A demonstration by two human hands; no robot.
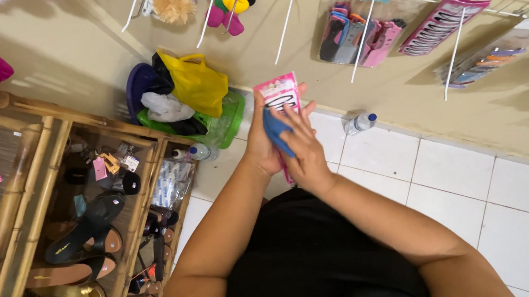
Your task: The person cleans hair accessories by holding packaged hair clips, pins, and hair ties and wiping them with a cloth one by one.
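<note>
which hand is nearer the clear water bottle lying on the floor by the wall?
Right. The right hand lies over the blue cloth on the pink card, on the water bottle side. The left hand holds the card from behind, farther from it.
</note>
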